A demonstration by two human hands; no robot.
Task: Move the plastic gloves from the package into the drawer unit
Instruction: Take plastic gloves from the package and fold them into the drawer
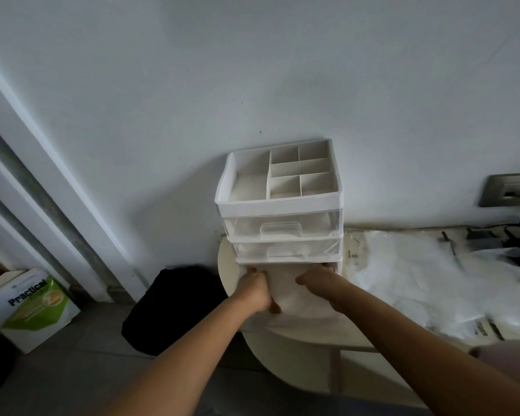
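The task is looking well along but not finished. The left hand (257,291) and the right hand (315,283) are both curling their fingers round a pale, floppy wad of plastic gloves (288,295), one gripping each side, with the wad sitting between them. They are holding it at the lowest level of the drawer unit (279,205), which is standing directly ahead of the knuckles. That level appears to be a bottom drawer (300,321) pulled out toward the person, though its edges are too washed out to be sure, and whether the wad is already resting inside it or hovering over it cannot be told. Just above the hands, the middle drawer (285,250) and over it the top drawer (282,228) are sitting closed, and through their clear fronts both are showing crumpled whitish film, most likely gloves already loaded. Higher again, the top tray (252,181) is lying open, its divided compartments holding nothing visible. Out to the right of the right hand, the package (418,280) is lying flat and spread on the surface, looking as if it is holding more translucent film, so further loads are probably waiting. What is remaining, as a judgement: settling this wad, closing the drawer, and fetching the rest. Below the wrists the round table (225,274) is carrying the unit, and a black bag (174,307) is slumping left of the left hand.
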